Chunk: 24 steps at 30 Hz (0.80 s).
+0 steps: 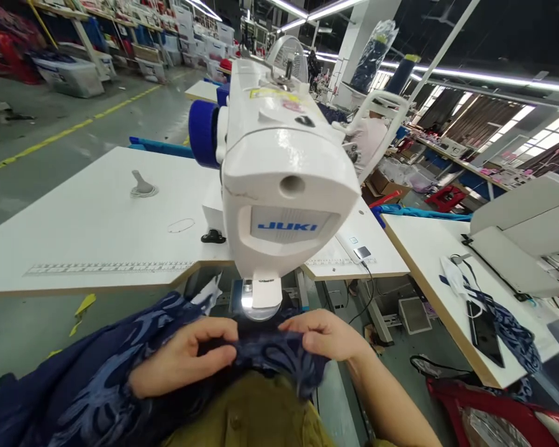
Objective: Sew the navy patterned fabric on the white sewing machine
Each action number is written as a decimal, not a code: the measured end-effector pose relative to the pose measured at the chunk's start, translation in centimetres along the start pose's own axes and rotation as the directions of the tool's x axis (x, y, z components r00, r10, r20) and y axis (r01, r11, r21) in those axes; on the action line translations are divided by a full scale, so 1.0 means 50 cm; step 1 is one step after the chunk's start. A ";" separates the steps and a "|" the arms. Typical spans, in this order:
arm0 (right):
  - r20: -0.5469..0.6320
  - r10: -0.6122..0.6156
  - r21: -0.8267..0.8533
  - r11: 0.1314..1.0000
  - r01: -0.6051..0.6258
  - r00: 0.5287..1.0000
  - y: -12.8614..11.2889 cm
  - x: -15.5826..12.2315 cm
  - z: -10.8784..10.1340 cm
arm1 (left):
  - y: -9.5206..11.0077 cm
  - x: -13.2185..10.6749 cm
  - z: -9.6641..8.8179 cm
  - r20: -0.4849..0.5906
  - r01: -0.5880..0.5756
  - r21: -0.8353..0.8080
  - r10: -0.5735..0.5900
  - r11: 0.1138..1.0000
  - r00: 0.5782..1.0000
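A dark blue patterned garment (97,379) spreads over my lap and off to the left. My left hand (190,354) pinches its edge between thumb and fingers. Across from it, my right hand (328,335) grips the same fabric, thumb on top. The stretch between both hands lies just in front of a white JUKI sewing machine (291,161), below its lit head. The needle area is hidden behind the presser guard (261,298), so I cannot tell whether the cloth touches it.
The white table (97,211) around the machine bears a ruler strip (107,267), a grey spoon-shaped piece (143,185) and a loop of thread. To the right, another table (428,261) holds a phone (484,335) and patterned cloth (512,329). A red bag (494,410) lies below.
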State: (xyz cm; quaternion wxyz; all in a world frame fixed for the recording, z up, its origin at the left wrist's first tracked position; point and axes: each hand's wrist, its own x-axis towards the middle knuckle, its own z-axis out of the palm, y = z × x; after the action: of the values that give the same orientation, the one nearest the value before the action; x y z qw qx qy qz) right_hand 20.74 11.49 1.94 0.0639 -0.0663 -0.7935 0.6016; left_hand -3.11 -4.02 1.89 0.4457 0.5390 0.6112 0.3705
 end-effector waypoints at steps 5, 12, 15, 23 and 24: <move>-0.259 0.088 -0.122 0.985 -0.123 0.962 -0.048 0.027 -0.016 | -0.019 0.013 -0.034 -0.179 0.043 -0.181 -0.076 0.983 0.981; -0.337 0.076 -0.242 0.956 -0.165 0.938 -0.039 0.082 -0.029 | 0.007 0.065 -0.009 -0.309 0.023 -0.311 -0.124 0.950 0.943; -0.285 0.066 -0.244 0.960 -0.139 0.956 -0.036 0.089 -0.041 | 0.029 0.077 -0.003 -0.428 -0.024 -0.292 -0.108 0.956 0.898; -0.172 0.127 -0.199 0.967 -0.160 0.977 -0.031 0.098 -0.084 | 0.024 0.088 0.008 -0.435 0.042 -0.164 -0.110 0.986 0.894; -0.167 0.136 -0.177 0.970 -0.166 0.976 -0.026 0.100 -0.088 | 0.022 0.089 0.009 -0.453 0.041 -0.174 -0.117 0.984 0.884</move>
State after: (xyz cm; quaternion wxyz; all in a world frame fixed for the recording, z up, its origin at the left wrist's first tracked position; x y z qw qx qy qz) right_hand 16.59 16.23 4.49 0.0724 -0.1786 -0.8325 0.5195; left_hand -2.41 0.51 2.10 0.3441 0.3725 0.6894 0.5172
